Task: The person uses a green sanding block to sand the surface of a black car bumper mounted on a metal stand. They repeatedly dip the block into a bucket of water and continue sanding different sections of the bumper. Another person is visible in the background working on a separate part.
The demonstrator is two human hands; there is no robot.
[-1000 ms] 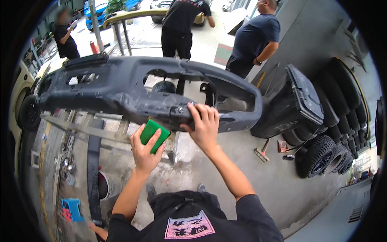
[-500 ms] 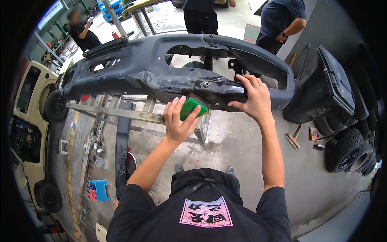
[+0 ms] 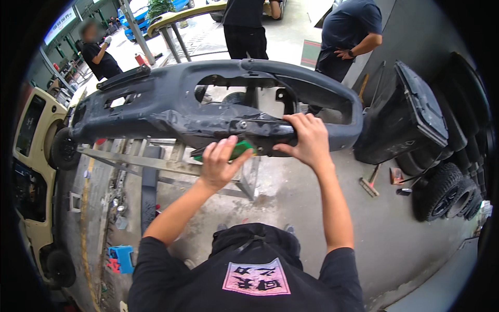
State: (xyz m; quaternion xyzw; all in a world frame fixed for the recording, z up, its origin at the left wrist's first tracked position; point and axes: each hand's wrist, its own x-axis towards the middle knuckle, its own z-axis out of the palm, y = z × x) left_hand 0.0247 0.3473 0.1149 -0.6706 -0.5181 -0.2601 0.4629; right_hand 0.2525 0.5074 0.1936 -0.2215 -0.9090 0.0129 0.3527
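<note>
Green block [image 3: 241, 150] is grasped by the fingers of the left hand [image 3: 218, 167] at the near side of the long dark bumper [image 3: 208, 117], while the fingers of the right hand [image 3: 311, 139] clasp that bumper farther right.

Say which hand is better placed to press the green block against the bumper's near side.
The left hand, most likely: its grip is on the green block, at the near side of the dark bumper. The right hand lies on the bumper farther right, holding no block.
</note>
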